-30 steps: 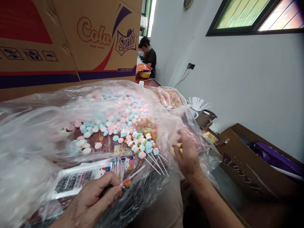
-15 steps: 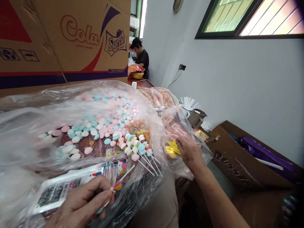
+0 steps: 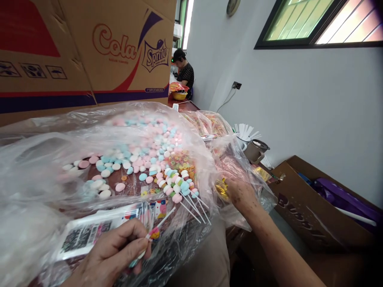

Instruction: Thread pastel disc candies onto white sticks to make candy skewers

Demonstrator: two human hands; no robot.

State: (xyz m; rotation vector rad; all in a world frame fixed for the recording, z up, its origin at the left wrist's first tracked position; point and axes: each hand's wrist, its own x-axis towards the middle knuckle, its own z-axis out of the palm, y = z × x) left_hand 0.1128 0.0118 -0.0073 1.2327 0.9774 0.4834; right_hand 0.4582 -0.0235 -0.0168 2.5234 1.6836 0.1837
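Between the thumb and fingers of my left hand [image 3: 115, 253] is a candy skewer, its white stick [image 3: 166, 218] pointing up and to the right. Its sweets are mostly hidden by the hand; a bit of pale blue shows below the thumb. My right hand [image 3: 242, 195] is closed at a bunch of shiny gold strips [image 3: 221, 189] on clear plastic, its fingertips out of sight. Between the hands lie several finished candy skewers [image 3: 179, 185], sticks towards me. Behind them spread loose pink, white and blue sweets [image 3: 140, 159] and small ring-shaped gummies [image 3: 182, 163].
Clear plastic sheeting [image 3: 54, 151] covers much of the table. Printed bags [image 3: 89, 231] lie beside my left hand. A large carton [image 3: 119, 75] stands behind. At right are a lidded mug [image 3: 256, 150], white sticks [image 3: 245, 131] and an open box [image 3: 311, 215]. A person [image 3: 186, 73] sits farther back.
The view has swung slightly left. My right hand has moved in over the gold strips, and its fingertips have gone behind the hand. My left hand keeps hold of the candy skewer.
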